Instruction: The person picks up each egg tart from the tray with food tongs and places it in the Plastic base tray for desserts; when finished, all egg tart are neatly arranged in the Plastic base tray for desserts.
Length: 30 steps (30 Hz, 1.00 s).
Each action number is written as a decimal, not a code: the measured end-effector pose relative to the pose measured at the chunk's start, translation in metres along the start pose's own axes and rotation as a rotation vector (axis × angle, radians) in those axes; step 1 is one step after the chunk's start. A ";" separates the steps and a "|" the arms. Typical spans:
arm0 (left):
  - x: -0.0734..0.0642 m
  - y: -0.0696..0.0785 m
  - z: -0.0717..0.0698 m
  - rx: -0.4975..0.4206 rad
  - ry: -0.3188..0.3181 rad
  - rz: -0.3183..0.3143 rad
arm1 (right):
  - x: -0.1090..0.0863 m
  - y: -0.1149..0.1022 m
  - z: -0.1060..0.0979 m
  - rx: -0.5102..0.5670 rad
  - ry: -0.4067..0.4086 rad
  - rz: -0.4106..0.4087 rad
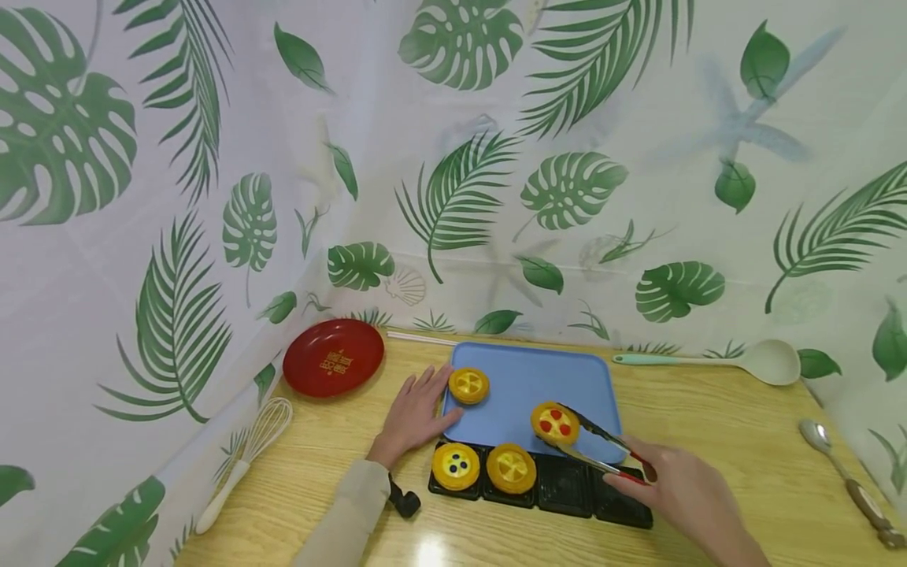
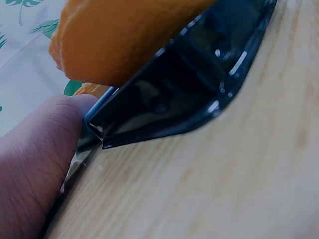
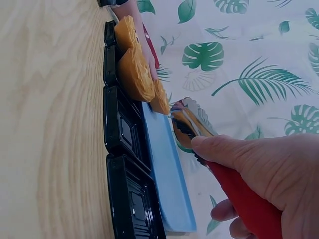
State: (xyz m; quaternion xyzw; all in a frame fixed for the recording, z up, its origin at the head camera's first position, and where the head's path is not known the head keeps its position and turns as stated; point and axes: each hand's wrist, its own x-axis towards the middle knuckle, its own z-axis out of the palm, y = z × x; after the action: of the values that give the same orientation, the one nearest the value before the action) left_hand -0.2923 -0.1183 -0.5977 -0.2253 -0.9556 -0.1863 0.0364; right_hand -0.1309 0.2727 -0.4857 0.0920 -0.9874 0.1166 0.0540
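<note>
Your right hand (image 1: 683, 488) is wrapped around the red-handled tongs (image 3: 249, 204), which pinch the red-dotted toy egg tart (image 1: 555, 424), apparently lifted over the five-o'clock part of the blue tray (image 1: 534, 370). Your left hand (image 1: 418, 417) steadies that tray at nine o'clock, fingers extended and gripping nothing. The step looks like mid-transfer into the row of black square cups (image 1: 564, 482) at six o'clock, whose two leftmost cups hold a blue-dotted tart (image 1: 456, 466) and a plain-topped tart (image 1: 511, 468). The next move probably calls for lowering it level into the third cup; another tart (image 1: 469, 386) sits at the tray's ten o'clock.
</note>
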 end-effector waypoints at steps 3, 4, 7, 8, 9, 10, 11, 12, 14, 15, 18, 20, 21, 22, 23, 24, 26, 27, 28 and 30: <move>0.000 0.000 0.001 -0.006 0.007 0.009 | -0.010 0.001 -0.002 0.009 -0.047 0.037; 0.000 0.000 0.001 -0.006 0.004 0.010 | -0.013 0.001 -0.003 0.015 -0.061 0.050; 0.000 0.001 0.002 0.006 -0.014 0.004 | -0.021 0.002 -0.003 0.031 -0.115 0.090; 0.000 0.001 0.002 0.003 -0.012 0.005 | -0.023 0.002 -0.003 0.039 -0.130 0.105; 0.000 0.001 0.002 0.002 -0.010 0.006 | -0.025 0.003 -0.003 0.042 -0.147 0.119; 0.000 0.001 0.001 0.001 -0.007 0.008 | -0.027 0.003 -0.003 0.048 -0.167 0.139; 0.000 0.001 0.001 0.001 -0.003 0.009 | -0.029 0.004 -0.003 0.051 -0.189 0.153; 0.000 0.001 0.001 -0.001 0.003 0.011 | -0.031 0.005 -0.003 0.052 -0.209 0.167; 0.000 0.001 0.000 -0.004 0.014 0.015 | -0.035 0.006 -0.002 0.046 -0.240 0.184; 0.000 0.001 0.000 0.000 0.012 0.013 | -0.036 0.007 -0.002 0.044 -0.255 0.188; 0.000 0.001 -0.002 -0.002 0.012 0.008 | -0.039 0.007 0.000 0.046 -0.291 0.196; 0.000 0.000 -0.002 -0.005 0.004 0.006 | -0.041 0.007 0.002 0.056 -0.313 0.213; 0.000 0.000 -0.002 -0.005 0.001 0.006 | -0.042 0.007 0.003 0.058 -0.324 0.220; 0.000 0.000 -0.001 -0.008 0.002 0.007 | -0.042 0.007 0.004 0.061 -0.333 0.225; 0.000 0.000 -0.001 -0.009 0.002 0.006 | -0.042 0.007 0.004 0.062 -0.342 0.230; 0.000 0.000 -0.001 -0.009 0.002 0.006 | -0.043 0.007 0.005 0.066 -0.347 0.236; 0.000 0.001 -0.001 -0.010 0.001 0.003 | -0.042 0.006 0.006 0.070 -0.353 0.238; 0.000 0.001 -0.002 -0.012 0.003 0.003 | -0.042 0.006 0.007 0.069 -0.356 0.238; 0.000 0.001 -0.003 -0.015 0.005 0.002 | -0.041 0.005 0.007 0.070 -0.359 0.235; 0.000 0.002 -0.003 -0.019 0.004 -0.001 | -0.039 0.004 0.007 0.068 -0.364 0.230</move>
State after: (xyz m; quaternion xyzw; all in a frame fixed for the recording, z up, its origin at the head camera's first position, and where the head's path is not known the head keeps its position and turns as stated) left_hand -0.2915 -0.1182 -0.5945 -0.2246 -0.9539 -0.1960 0.0362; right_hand -0.0943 0.2818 -0.4980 -0.0001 -0.9804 0.1365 -0.1419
